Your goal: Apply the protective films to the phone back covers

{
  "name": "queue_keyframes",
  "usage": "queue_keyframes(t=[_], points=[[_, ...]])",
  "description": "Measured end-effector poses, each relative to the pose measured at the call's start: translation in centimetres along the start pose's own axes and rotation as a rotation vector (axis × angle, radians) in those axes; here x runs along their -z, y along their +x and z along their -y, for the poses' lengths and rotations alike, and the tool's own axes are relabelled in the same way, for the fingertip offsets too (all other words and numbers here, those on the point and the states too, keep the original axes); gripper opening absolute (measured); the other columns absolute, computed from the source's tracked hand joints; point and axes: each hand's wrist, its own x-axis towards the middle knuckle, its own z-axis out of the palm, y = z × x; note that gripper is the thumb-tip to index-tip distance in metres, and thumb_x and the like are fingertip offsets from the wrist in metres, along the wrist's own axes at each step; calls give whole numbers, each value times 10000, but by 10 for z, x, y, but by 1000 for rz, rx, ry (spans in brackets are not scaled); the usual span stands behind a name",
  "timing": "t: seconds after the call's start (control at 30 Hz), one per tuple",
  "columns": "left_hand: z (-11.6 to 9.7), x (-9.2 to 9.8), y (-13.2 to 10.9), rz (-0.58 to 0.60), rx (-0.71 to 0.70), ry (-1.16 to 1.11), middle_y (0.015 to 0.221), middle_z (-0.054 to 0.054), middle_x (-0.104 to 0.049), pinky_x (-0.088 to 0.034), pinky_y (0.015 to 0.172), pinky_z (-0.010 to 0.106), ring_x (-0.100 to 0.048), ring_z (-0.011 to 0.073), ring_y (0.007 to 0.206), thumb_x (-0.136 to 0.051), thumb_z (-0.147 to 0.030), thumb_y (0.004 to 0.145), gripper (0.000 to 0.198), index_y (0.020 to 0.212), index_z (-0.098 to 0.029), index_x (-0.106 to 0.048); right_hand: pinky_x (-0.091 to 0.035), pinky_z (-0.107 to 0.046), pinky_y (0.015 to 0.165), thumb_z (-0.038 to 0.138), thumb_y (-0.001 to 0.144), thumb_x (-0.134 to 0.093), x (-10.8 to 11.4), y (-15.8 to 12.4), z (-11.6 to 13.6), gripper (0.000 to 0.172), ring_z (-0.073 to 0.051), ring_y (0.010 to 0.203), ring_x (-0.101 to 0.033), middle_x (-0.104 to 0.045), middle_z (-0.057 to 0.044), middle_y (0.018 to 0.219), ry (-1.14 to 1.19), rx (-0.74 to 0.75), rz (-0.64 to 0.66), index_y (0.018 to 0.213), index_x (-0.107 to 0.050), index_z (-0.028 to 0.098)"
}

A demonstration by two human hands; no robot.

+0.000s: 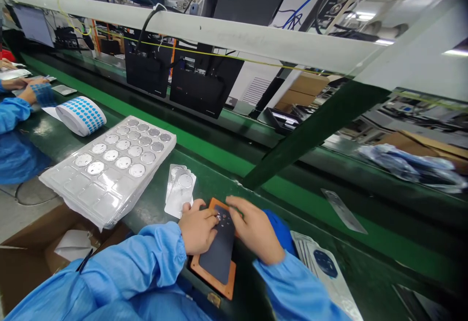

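Lying between both hands at the near side of the bench [146, 212], the orange frame [212, 279] borders a dark panel [219, 255]. Left hand [199, 228]: fingers bent, tips at small metal parts [224, 216] on the panel; whether one is pinched cannot be told. Right hand [256, 226]: curved at the frame's upper right edge, slightly blurred; grip cannot be confirmed. Silver cards [178, 199] lie just beyond the left hand, near a disc tray [78, 184].
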Motion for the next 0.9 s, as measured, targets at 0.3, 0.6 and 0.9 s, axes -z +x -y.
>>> queue_keyframes(t=[0.3,0.6,0.9], points=[[0,-6,-19,-67,24,-45,984,71,-676,-318,871,523,-459,308,1052,-693,-287,811,81,800,-210,-672,-299,-575,1101,426,978,-406,-75,54,8,429,-330,1381,-378,-551,-137,1391,-71,-53,-126,1282,-596,191],[-21,0,-55,-32,58,-57,1270,75,-636,-342,910,535,-453,310,1113,-699,-263,787,225,998,-204,-648,-422,-513,1033,409,965,-431,-37,-10,7,369,-301,1231,-503,-601,-179,1227,-33,-88,-484,1135,-629,147],[-38,14,-61,21,175,-251,1323,118,-604,-352,980,593,-427,373,1244,-616,-462,868,444,1253,-244,-581,-526,-460,923,364,962,-447,-59,-137,40,344,-317,1166,-589,-625,-135,1260,29,-157,-308,1243,-590,225]])
